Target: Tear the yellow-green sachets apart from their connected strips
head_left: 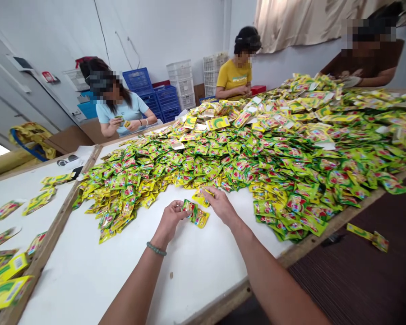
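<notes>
Over the white table (122, 275) my left hand (172, 218) grips a green sachet (188, 207) between thumb and fingers. A yellow sachet (200, 218) hangs beside it, apparently joined or overlapping; I cannot tell which. My right hand (219, 203) pinches another yellow sachet (200, 197) by its upper right edge, close above the left hand's sachets. Just beyond both hands lies a large heap of green and yellow sachets (216, 158), curving round on both sides.
Flat yellow cardboard packs (6, 268) lie past a wooden strip (61, 221) on the left. Co-workers (122, 108) (235, 76) (368, 54) sit across the table. Blue crates (152, 97) and white crates (182, 81) are stacked behind. A strip of packets (368, 235) lies below the table's right edge.
</notes>
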Tool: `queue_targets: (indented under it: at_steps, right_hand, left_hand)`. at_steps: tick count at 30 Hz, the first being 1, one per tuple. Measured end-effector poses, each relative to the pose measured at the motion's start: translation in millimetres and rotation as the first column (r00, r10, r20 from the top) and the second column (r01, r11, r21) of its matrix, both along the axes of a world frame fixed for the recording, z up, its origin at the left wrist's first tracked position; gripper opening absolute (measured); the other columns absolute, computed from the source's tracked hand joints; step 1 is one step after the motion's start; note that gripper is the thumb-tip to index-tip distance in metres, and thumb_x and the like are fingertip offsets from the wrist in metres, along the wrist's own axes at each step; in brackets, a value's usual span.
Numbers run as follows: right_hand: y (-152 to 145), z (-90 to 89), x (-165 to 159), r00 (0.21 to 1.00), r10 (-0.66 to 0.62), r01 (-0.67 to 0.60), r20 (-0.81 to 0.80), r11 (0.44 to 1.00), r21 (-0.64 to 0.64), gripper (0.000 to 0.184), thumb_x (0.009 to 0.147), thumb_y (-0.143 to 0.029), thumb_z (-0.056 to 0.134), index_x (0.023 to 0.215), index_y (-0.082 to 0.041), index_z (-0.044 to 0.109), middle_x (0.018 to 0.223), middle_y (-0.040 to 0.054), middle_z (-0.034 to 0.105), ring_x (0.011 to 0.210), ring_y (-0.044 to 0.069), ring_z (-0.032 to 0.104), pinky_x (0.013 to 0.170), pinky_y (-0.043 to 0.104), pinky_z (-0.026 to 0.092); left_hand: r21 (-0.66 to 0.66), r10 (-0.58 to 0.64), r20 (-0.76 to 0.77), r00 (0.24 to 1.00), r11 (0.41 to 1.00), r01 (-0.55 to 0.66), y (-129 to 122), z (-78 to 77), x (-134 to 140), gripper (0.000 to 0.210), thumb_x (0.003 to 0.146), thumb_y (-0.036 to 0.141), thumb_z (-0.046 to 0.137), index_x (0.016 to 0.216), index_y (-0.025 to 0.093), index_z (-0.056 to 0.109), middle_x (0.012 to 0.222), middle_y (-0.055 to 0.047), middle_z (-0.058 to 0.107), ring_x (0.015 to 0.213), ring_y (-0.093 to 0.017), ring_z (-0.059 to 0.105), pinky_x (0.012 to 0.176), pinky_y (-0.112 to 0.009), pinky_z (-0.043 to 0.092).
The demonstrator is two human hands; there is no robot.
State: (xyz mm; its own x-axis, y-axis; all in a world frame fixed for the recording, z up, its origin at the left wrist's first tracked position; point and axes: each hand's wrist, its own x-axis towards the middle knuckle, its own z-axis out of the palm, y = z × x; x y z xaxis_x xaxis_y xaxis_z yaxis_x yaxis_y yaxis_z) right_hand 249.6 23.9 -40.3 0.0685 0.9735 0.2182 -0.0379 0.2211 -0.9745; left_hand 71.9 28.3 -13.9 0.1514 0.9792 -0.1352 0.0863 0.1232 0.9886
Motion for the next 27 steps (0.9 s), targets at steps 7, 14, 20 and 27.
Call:
queue_targets:
  at_steps: [7, 14, 20, 27]
  right_hand:
    - [-6.4, -4.4, -11.8, 0.909, 0.177, -0.245, 0.378, 0.960, 0.139, 0.021, 0.076, -0.017, 0.056, 0.091, -0.021, 0.071, 0.083, 0.0018, 0.062, 0.076, 0.014, 0.055, 0.067, 0.024, 0.041]
    - [-8.7, -2.2, -19.9, 0.914, 0.019, -0.119, 0.405, 0.967, 0.224, 0.022, 0.075, -0.010, 0.054, 0.088, -0.020, 0.069, 0.083, 0.0019, 0.060, 0.078, 0.014, 0.056, 0.074, 0.025, 0.042]
    - [-10.5, 2.3, -21.0, 0.998, 0.053, -0.051, 0.034, 0.997, -0.060, 0.043, 0.074, -0.028, 0.061, 0.115, -0.019, 0.053, 0.102, 0.0064, 0.060, 0.093, 0.019, 0.058, 0.080, 0.032, 0.047]
    - [-11.0, 6.2, -13.6, 0.980, 0.039, -0.073, -0.196, 0.983, -0.169, 0.029, 0.072, -0.042, 0.060, 0.087, -0.018, 0.056, 0.071, 0.0017, 0.061, 0.065, 0.018, 0.058, 0.057, 0.028, 0.047]
  left_hand:
    - [-0.071, -0.163, -0.156, 0.974, 0.985, 0.154, 1.6, 1.3, -14.4, 0.021, 0.051, 0.016, 0.072, 0.067, 0.014, 0.058, 0.060, 0.002, 0.060, 0.057, -0.011, 0.052, 0.058, -0.023, 0.037]
    - [-0.089, -0.373, 0.025, 0.927, 0.923, 0.374, 8.0, 5.8, -15.5, 0.016, 0.068, 0.026, 0.068, 0.075, 0.012, 0.063, 0.069, -0.001, 0.059, 0.064, -0.010, 0.049, 0.062, -0.023, 0.037]
    - [-0.031, -0.404, -0.135, 0.905, 0.914, 0.404, 26.3, 20.9, -8.3, 0.024, 0.066, 0.034, 0.073, 0.071, 0.012, 0.062, 0.061, 0.001, 0.056, 0.055, -0.008, 0.044, 0.054, -0.021, 0.031]
    - [0.240, -0.206, -0.699, 0.685, 0.834, 0.496, 91.9, 96.8, 10.2, 0.039, 0.066, 0.028, 0.068, 0.103, 0.016, 0.062, 0.087, -0.009, 0.065, 0.074, -0.021, 0.060, 0.065, -0.031, 0.045]
